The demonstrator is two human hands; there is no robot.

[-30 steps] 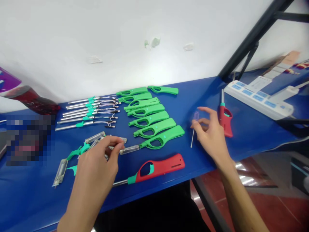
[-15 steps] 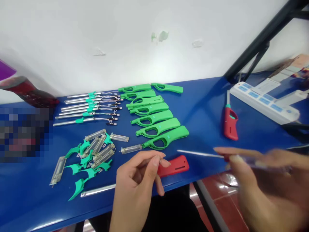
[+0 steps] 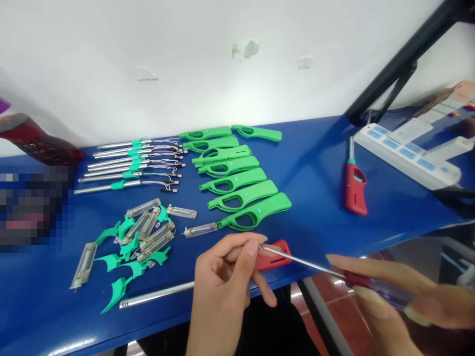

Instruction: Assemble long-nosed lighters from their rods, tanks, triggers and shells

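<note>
My right hand (image 3: 386,296) grips a screwdriver (image 3: 308,263) with a clear purplish handle, its thin shaft pointing left. The shaft's tip meets the pinched thumb and forefinger of my left hand (image 3: 226,277); whatever small piece sits between them is too tiny to make out. Behind those fingers lies a red lighter body (image 3: 282,257), partly covered by the hand. A metal lighter tube (image 3: 159,295) runs along the front edge and disappears behind my left hand. Just beyond are a clear fuel tank (image 3: 202,229) and a green lighter shell (image 3: 272,205).
Several green lighter shells (image 3: 241,183) line the table (image 3: 311,163). Metal tubes with wires (image 3: 111,165) lie left, above a pile of clear tanks and green triggers (image 3: 137,267). A red lighter (image 3: 356,193) and white power strip (image 3: 408,155) are right; a dark red bottle (image 3: 37,138) is left.
My right hand has brought the screwdriver left and its tip now touches the fingers of my left hand. The left hand has shifted slightly right, still pinching.
</note>
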